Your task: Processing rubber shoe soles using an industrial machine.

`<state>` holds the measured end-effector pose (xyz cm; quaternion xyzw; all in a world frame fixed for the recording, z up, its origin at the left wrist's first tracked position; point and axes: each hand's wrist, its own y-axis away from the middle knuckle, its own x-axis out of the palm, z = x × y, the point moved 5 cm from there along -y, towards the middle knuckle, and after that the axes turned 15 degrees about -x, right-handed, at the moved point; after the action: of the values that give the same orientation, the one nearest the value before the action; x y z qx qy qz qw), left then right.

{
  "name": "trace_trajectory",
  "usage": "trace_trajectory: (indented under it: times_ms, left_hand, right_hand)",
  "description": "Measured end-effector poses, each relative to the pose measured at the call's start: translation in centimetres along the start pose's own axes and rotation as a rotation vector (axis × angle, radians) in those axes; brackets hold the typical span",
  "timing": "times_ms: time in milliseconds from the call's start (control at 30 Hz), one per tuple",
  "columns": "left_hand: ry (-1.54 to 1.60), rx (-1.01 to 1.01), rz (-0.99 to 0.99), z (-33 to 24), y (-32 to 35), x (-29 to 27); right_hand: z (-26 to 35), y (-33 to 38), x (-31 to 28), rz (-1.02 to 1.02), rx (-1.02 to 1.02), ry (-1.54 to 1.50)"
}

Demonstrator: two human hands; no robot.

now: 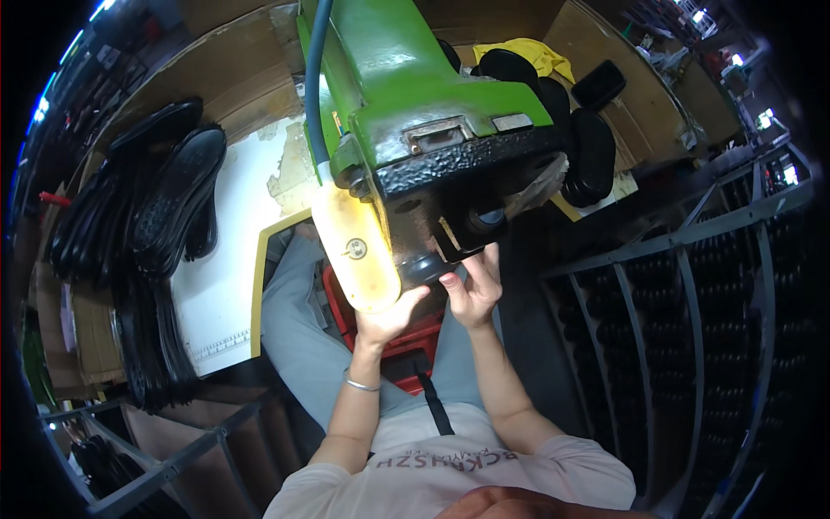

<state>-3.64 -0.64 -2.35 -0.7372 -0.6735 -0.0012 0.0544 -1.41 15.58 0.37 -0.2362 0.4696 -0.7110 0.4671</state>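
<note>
Item — work at machine head, step judged: a dark workpiece (430, 268) is held up under the black underside of the green machine (415, 86). Left hand (386, 318): grip closed on the piece from below, beside a yellowish guard (354, 246). Right hand (474, 290): fingers pressed to the piece's other side, closure cannot be told. Next move likely calls for steady feeding. Piece's shape is hidden — further left of the grip, black soles (177, 203) lie stacked on the worktop (229, 294).

Green machine (406, 69) with black head, black ridged soles (177, 199).
</note>
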Motion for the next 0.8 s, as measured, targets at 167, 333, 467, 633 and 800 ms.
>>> trace_trajectory:
  times_ms: [167, 333, 467, 633, 800]
  left_hand:
    - [-0.548, 0.387, -0.008, -5.4, 0.2, -0.8]
    - [-0.48, 0.362, -0.01, -7.2, -0.3, -0.7]
    - [-0.4, 0.286, 0.02, -6.5, -0.6, -1.4]
    - [-0.341, 0.25, -0.009, -3.4, -0.4, -1.6]
    - [0.048, 0.029, 0.02, 3.7, 0.6, -1.5]
  right_hand:
    - [1.9, -1.0, 0.7, 0.085, -0.113, 0.142]
    - [1.5, -0.5, 1.2, 0.1, -0.057, 0.175]
    - [0.8, -0.6, 1.4, 0.177, -0.106, 0.157]
    - [0.6, -1.4, 1.7, 0.091, -0.026, 0.004]
    - [0.5, -1.1, 1.3, 0.085, -0.041, -0.019]
